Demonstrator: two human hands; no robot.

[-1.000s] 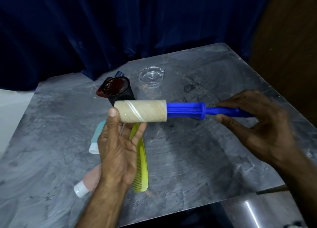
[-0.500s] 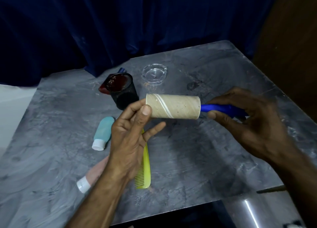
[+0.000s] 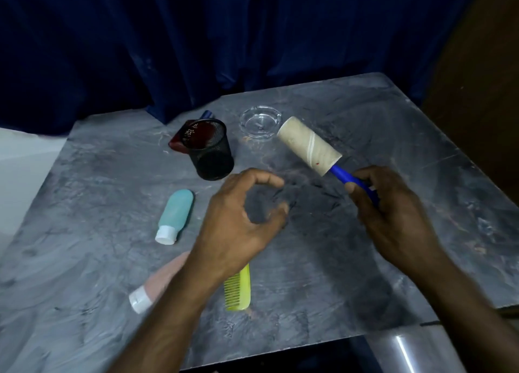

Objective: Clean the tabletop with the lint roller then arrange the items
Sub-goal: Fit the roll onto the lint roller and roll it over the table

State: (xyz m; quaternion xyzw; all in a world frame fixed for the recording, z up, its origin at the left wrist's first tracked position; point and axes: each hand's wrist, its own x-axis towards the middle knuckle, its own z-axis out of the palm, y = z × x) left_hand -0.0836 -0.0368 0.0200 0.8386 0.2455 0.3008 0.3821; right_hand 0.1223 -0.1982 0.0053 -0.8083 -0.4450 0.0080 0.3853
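Note:
My right hand (image 3: 393, 215) grips the blue handle of the lint roller (image 3: 309, 146), whose beige roll points up and to the left above the grey tabletop (image 3: 323, 274). My left hand (image 3: 241, 221) hovers over the table's middle, fingers curled apart and holding nothing. Beneath its wrist lies a yellow-green comb (image 3: 238, 292). To the left lie a teal bottle (image 3: 175, 216) and a pink bottle (image 3: 158, 285), both with white caps. A black mesh cup (image 3: 210, 150) stands at the back, with a glass ashtray (image 3: 259, 122) beside it.
A dark red flat item (image 3: 177, 142) and a blue pen tip (image 3: 207, 114) show behind the mesh cup. A dark blue curtain (image 3: 224, 35) hangs behind the table. The table's near edge drops off at the lower right, where a shiny metal bar (image 3: 404, 353) runs.
My left hand has let go of the roll and drawn back towards the table's middle. My right hand has swung the roller so that the roll points up and away instead of lying level.

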